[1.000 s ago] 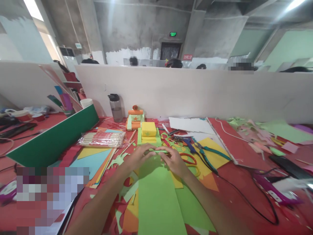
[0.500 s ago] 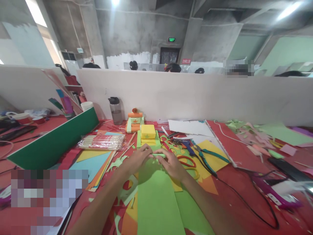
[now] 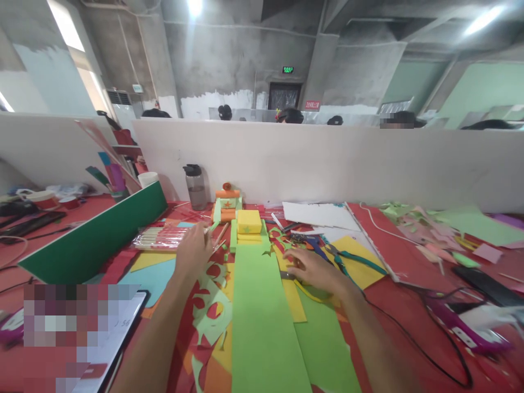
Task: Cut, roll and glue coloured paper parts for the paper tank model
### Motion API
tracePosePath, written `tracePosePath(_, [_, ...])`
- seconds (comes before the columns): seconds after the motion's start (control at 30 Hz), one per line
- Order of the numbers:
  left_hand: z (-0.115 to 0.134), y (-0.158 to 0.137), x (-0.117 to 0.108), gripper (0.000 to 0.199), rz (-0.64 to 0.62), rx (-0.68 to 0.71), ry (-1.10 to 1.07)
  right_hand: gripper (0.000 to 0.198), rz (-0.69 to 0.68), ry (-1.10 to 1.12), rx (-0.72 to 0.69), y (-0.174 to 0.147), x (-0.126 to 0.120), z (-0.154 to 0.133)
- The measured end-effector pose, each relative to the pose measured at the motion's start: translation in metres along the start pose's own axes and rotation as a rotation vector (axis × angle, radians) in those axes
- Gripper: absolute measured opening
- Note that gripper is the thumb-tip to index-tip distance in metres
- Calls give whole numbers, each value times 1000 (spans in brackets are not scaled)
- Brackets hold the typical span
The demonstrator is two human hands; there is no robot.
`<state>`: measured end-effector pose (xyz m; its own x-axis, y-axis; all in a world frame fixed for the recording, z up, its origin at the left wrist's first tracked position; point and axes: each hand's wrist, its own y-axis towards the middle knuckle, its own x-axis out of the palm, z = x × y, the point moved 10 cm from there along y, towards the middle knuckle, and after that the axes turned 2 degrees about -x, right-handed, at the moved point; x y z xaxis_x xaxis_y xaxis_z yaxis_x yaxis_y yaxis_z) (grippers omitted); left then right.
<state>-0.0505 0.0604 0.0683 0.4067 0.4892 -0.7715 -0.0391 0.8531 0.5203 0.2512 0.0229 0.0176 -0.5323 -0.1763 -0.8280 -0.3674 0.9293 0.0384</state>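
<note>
My left hand (image 3: pixel 193 245) is closed around a small rolled green paper tube (image 3: pixel 215 225), whose end sticks out past the fingers beside the bag of sticks. On the right, my right hand (image 3: pixel 313 268) has its fingers curled on a pair of scissors (image 3: pixel 311 295). One yellow handle shows below the palm and a bit of blade to the left; the hand hides the other handle. Between the hands lies a long green paper strip (image 3: pixel 262 305). At its far end stands a yellow paper box (image 3: pixel 249 221) on green and yellow folded paper.
Behind the box stand an orange and green paper model (image 3: pixel 227 204) and a bottle (image 3: pixel 195 188). Wrapped sticks (image 3: pixel 158 238) and a green board (image 3: pixel 96 234) lie left. Pliers (image 3: pixel 356 259), a glue gun (image 3: pixel 317 246) and its cable lie right. Cut paper scraps (image 3: pixel 213 311) surround the strip.
My hands have parted from over the green strip. The left went left with the green tube; the right let go of it, moved right and took hold of the scissors.
</note>
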Motion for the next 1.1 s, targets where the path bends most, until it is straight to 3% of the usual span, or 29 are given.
tracePosePath(0.1, [0,0,4,19,-24,59,134,33,-163,-18,25,-11,5,20])
tracePosePath(0.3, [23,-25,63,28,-533,87,-122,44,-244,-4,54,-18,10,36])
tracePosePath(0.43, [34,-40,84,14,-652,125,-219,45,-238,-49,64,-19,12,37])
tracePosePath(0.53, [36,-35,84,11,-619,135,-300,43,-218,-72,25,-20,12,33])
tracePosePath(0.67, [30,-19,69,15,-487,63,-587,40,-146,-49,49,-21,6,39])
tracePosePath(0.87, [10,-2,55,17,-267,-82,-814,45,6,91,31,-27,-25,39])
tracePosePath(1.0, [2,1,58,22,-235,-155,-951,64,275,373,26,-31,-62,31])
tracePosePath(1.1, [8,-2,63,26,-296,-145,-1012,69,374,694,69,-25,-59,29])
